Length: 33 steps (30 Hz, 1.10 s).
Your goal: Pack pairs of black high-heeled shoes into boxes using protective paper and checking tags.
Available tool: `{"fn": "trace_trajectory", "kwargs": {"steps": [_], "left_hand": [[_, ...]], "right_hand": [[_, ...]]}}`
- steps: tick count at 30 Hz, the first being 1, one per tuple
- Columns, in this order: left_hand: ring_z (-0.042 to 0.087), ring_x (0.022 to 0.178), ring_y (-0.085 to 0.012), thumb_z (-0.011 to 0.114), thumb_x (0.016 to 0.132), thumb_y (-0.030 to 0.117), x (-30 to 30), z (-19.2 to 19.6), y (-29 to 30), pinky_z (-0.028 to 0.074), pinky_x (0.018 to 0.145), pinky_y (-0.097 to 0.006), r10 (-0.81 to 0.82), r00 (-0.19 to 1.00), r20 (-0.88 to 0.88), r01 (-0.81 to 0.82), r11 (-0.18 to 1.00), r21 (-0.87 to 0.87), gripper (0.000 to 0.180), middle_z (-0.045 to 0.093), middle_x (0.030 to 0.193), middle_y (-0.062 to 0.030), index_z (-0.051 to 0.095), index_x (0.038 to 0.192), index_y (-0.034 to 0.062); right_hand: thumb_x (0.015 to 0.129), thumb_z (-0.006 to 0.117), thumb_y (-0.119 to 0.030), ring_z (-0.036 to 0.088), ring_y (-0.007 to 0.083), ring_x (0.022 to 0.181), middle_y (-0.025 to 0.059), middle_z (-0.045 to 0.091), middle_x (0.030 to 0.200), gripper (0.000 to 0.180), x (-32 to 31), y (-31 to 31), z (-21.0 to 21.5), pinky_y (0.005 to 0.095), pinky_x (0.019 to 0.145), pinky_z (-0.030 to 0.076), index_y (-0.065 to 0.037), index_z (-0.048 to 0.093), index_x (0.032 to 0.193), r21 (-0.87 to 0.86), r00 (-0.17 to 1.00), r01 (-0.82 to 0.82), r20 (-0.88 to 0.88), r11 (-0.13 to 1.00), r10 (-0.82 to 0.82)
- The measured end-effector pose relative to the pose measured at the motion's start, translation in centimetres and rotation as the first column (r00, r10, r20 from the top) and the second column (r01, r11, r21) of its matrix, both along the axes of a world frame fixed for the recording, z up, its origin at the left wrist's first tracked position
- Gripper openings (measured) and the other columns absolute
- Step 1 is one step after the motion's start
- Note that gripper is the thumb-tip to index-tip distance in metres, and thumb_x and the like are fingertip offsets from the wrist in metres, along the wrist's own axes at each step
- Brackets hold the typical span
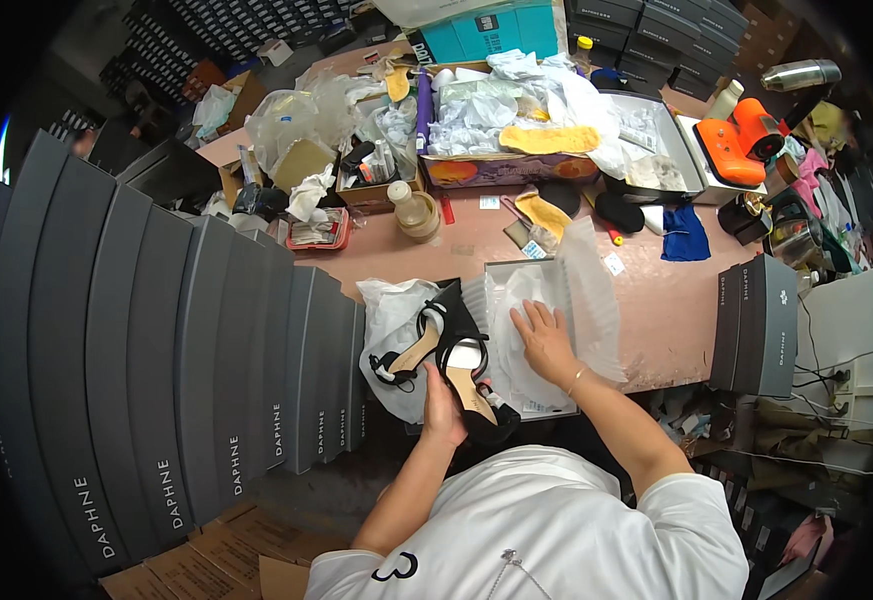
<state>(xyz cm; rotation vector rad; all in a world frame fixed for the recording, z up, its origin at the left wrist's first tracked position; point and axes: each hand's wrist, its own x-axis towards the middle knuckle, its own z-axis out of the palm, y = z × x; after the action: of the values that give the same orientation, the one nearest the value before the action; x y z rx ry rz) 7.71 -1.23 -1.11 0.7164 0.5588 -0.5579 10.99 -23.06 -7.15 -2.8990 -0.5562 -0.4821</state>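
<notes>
My left hand (442,411) is closed around a black strappy sandal (467,385) with a beige insole, lifted over the table's near edge. A second black sandal (412,351) lies just left of it, on white tissue paper (386,300) beside a dark box part (456,313). To the right stands an open shoebox (496,268) lined with white paper (519,365). My right hand (548,345) rests on that paper with its fingers spread, holding nothing. A translucent wrapping sheet (589,290) sticks up along the box's right side.
Tall stacks of grey shoeboxes (216,350) rise at my left; more shoeboxes (761,325) stand at the right. Along the back are a bottle (414,212), a carton of crumpled paper (456,174), yellow insoles (549,140), a blue cloth (685,235) and an orange device (736,148).
</notes>
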Motion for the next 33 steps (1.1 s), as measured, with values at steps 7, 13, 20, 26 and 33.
{"fn": "trace_trajectory", "kwargs": {"steps": [7,13,20,26,33], "left_hand": [[0.055,0.104,-0.0209,0.024,0.093,0.066,-2.8,2.1,-1.7,0.046,0.087,-0.037,-0.079,0.994,0.074,0.072,0.993,0.094,0.072,0.054,0.119,-0.0095,0.039,0.134,0.0084],[0.056,0.079,-0.0202,0.027,0.090,0.071,-2.8,0.8,-1.5,0.050,0.066,-0.036,-0.090,0.996,0.007,0.089,0.994,0.058,0.070,0.054,0.093,-0.0069,0.049,0.117,0.0099],[0.054,0.067,-0.0188,0.028,0.087,0.074,-1.5,1.0,-0.3,0.049,0.060,-0.036,0.048,0.996,-0.077,-0.040,0.994,0.105,0.074,0.052,0.083,-0.0045,0.053,0.111,0.0087],[0.052,0.113,-0.0228,0.025,0.090,0.071,-2.2,2.1,-1.4,0.044,0.094,-0.038,-0.009,0.997,0.080,0.000,0.993,0.118,0.078,0.051,0.127,-0.0093,0.042,0.134,0.0086],[0.032,0.134,-0.0234,0.030,0.090,0.068,-5.3,2.2,-1.4,0.029,0.109,-0.040,-0.022,0.989,0.149,0.015,0.999,0.049,0.079,0.028,0.147,-0.0085,0.019,0.145,0.0132]], "right_hand": [[0.076,0.062,-0.018,0.061,0.0237,0.067,0.0054,0.057,0.071,0.012,-1.0,6.7,4.8,0.0357,0.062,0.047,-0.009,0.055,0.074,0.272,0.922,-0.283,-0.188,0.920,0.340],[0.074,0.062,-0.017,0.062,0.0233,0.065,0.0053,0.058,0.070,0.009,-1.9,5.6,4.5,0.0342,0.062,0.048,-0.009,0.057,0.075,0.284,0.935,-0.224,-0.207,0.932,0.288],[0.074,0.065,-0.020,0.061,0.0255,0.069,0.0092,0.060,0.076,0.020,-1.7,0.4,7.3,0.0370,0.067,0.048,-0.006,0.058,0.087,0.048,0.968,0.131,-0.221,0.990,-0.118],[0.094,0.048,-0.036,0.055,0.0381,0.091,0.0199,0.058,0.092,0.041,-2.9,6.9,9.0,0.0518,0.094,0.038,0.003,0.054,0.106,0.786,0.798,-0.005,-0.369,0.619,0.476],[0.096,0.039,-0.032,0.054,0.0371,0.088,0.0167,0.058,0.087,0.033,-2.6,10.9,2.5,0.0549,0.082,0.037,-0.012,0.052,0.120,0.549,0.772,-0.117,-0.474,0.827,0.424]]}}
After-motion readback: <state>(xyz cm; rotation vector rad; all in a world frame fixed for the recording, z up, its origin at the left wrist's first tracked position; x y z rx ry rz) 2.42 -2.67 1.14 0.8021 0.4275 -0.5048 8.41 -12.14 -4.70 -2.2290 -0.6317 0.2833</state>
